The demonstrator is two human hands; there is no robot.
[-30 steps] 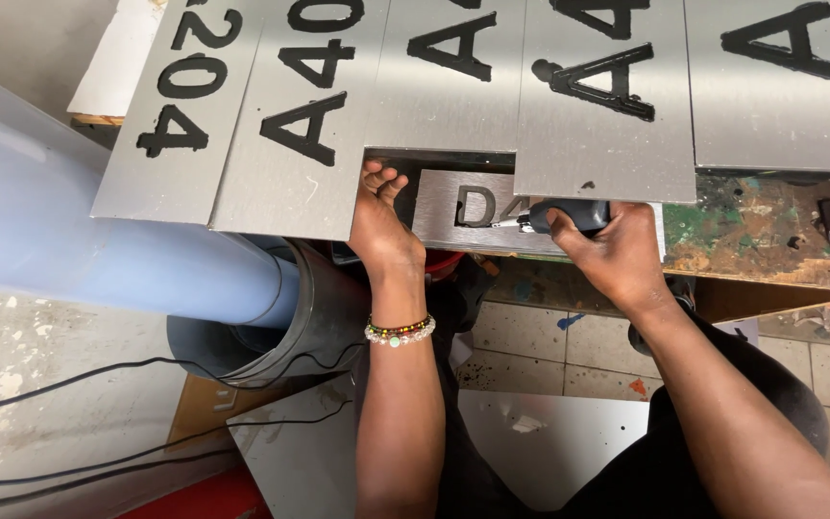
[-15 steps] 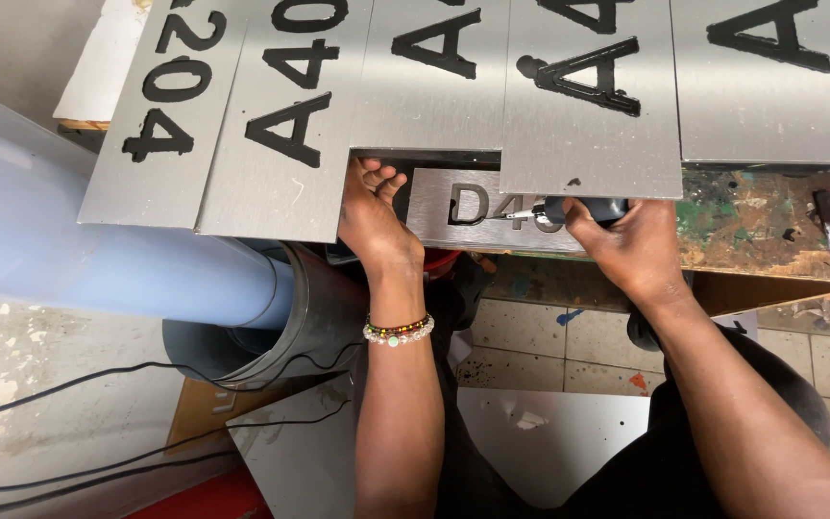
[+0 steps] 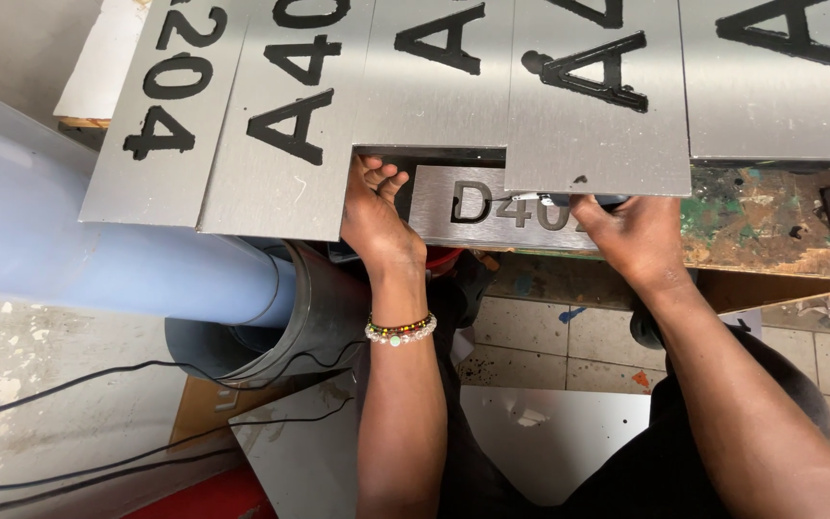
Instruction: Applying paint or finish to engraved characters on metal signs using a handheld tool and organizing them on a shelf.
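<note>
Head view: small brushed metal plate (image 3: 473, 207) with cut-out characters lies on paint-stained workbench (image 3: 770, 216), partly tucked under far row of big lettered metal sheets (image 3: 434, 77). Left hand (image 3: 377, 216) grips plate's left end, fingers curled over edge. Right hand (image 3: 631, 235) at plate's right end, fingers clenched round dark tool (image 3: 583, 200), tip touching plate. Beaded bracelet (image 3: 399, 331) on left wrist. Blue pipe (image 3: 98, 250) left.
</note>
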